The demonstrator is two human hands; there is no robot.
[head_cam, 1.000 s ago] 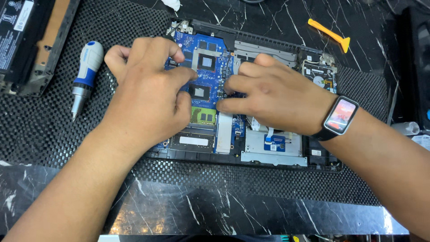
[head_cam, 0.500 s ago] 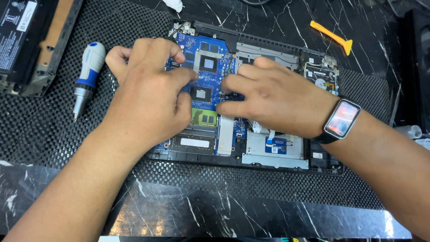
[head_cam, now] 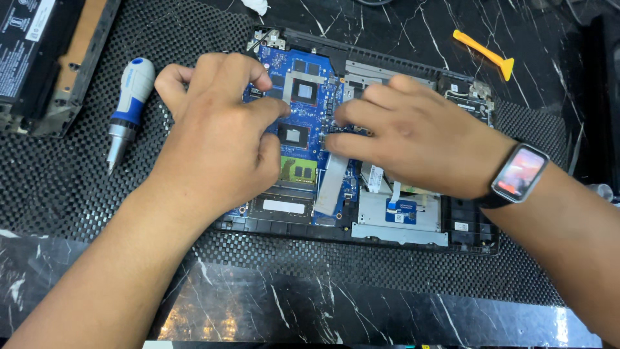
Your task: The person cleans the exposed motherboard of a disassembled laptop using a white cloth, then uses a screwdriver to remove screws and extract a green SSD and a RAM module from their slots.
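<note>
Hands are both resting on the exposed blue motherboard (head_cam: 323,139) of an opened laptop chassis (head_cam: 387,239), which is lying on a black perforated mat (head_cam: 77,187) over a dark marbled table (head_cam: 290,310). The left hand (head_cam: 219,136) is lying palm down across the left part of the board, its fingers curled and held close together, with the thumb and forefinger tips meeting near the square chip (head_cam: 296,136) at the board's middle; whether they are pinching anything there cannot be told. The right hand (head_cam: 420,142) is coming in from the right, its fingers extended toward the left and slightly apart, the tips pressing on the board just beside the left hand's fingertips; no object is showing between them. A watch with a lit screen (head_cam: 520,174) is sitting on the right wrist. A green memory module (head_cam: 298,170) is showing just below the left thumb, and a pale flat ribbon cable (head_cam: 332,187) is running down the board beside it. A metal plate with a small blue board (head_cam: 400,216) is occupying the lower right of the chassis. A blue and white screwdriver (head_cam: 129,106) is lying on the mat well left of the left hand, tip pointing toward the viewer. An orange plastic pry tool (head_cam: 484,55) is lying on the table beyond the chassis at the upper right. A detached dark laptop cover (head_cam: 45,64) is sitting at the upper left corner.
</note>
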